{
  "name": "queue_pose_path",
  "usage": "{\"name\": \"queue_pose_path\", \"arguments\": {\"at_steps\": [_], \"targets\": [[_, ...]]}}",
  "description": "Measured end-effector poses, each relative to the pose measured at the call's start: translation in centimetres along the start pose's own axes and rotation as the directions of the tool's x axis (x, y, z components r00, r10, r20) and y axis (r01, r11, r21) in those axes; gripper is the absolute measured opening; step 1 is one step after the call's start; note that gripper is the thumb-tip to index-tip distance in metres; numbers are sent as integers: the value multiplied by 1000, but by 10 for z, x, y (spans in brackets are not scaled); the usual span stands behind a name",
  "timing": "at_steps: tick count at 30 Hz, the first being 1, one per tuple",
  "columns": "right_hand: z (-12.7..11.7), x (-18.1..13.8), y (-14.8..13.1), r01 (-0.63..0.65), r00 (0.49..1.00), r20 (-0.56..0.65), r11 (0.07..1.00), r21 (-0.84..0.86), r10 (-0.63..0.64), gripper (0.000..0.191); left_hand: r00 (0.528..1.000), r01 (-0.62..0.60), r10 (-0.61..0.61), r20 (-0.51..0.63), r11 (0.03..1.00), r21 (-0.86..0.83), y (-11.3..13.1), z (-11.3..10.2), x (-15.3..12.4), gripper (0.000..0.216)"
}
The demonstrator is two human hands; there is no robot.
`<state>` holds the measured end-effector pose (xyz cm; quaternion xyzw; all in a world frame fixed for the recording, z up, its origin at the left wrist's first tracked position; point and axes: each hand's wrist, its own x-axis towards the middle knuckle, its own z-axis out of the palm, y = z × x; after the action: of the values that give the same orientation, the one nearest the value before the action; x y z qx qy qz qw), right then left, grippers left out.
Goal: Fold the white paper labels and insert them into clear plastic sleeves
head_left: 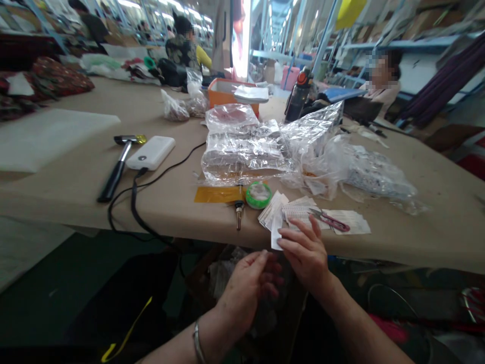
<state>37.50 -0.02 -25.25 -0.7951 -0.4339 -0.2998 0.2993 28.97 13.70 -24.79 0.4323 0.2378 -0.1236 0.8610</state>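
Observation:
My right hand reaches to the table's front edge and pinches a small white paper tag from a fanned stack of tags. My left hand hovers just below the table edge, fingers curled with the thumb and forefinger close together; whether anything is in them is hidden. Red thread snips lie on the tags to the right. A green round tin and a small awl-like tool sit just left of the tags.
Clear plastic bags are heaped mid-table. A hammer, a white power bank with a black cable, an orange box and a dark bottle are also there. Two other people sit at the far side.

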Motion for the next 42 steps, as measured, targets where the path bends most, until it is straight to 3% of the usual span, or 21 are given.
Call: {"name": "queue_pose_path", "arguments": {"at_steps": [2, 5, 9, 13, 16, 18, 23, 27, 33, 39, 42], "targets": [[-5, -9, -7, 49, 998, 34, 998, 32, -50, 17, 997, 61, -49, 53, 971, -232, 3, 10, 4, 31], [-13, -21, -14, 77, 993, 88, 996, 49, -81, 19, 998, 41, -20, 65, 944, -326, 5, 20, 10, 23], [-26, -27, -4, 37, 992, 117, 999, 1, -37, 24, 999, 36, -36, 1, 976, -217, 5, 24, 14, 15], [-33, -22, 15, -125, 974, 153, 958, -257, 168, 35, 999, -4, 3, -43, 999, -43, 0, 22, 16, 14], [-30, -18, 22, -127, 949, 220, 914, -386, 225, 32, 998, -23, 26, -60, 999, 47, -5, 21, 17, 15], [-28, -16, 23, -126, 954, 202, 907, -401, 222, 25, 998, 0, 5, -69, 997, 75, -7, 20, 16, 15], [-25, -18, 27, -183, 976, 67, 943, -277, 209, 11, 997, 55, -51, -59, 995, 80, -2, 20, 13, 16], [-24, -20, 30, -218, 974, 21, 954, -204, 227, 11, 997, 65, -62, -51, 995, 70, 2, 21, 11, 15], [-25, -21, 34, -180, 980, 51, 962, -207, 194, 16, 997, 73, -71, -32, 994, 81, 1, 25, 11, 15], [-27, -28, 38, -210, 974, -87, 977, -24, 208, 15, 990, 141, -142, 7, 987, 74, 5, 30, 13, 15], [-34, -29, 27, -150, 982, -103, 987, 66, 156, 18, 979, 200, -201, 34, 979, 35, 9, 32, 13, 13]]}}
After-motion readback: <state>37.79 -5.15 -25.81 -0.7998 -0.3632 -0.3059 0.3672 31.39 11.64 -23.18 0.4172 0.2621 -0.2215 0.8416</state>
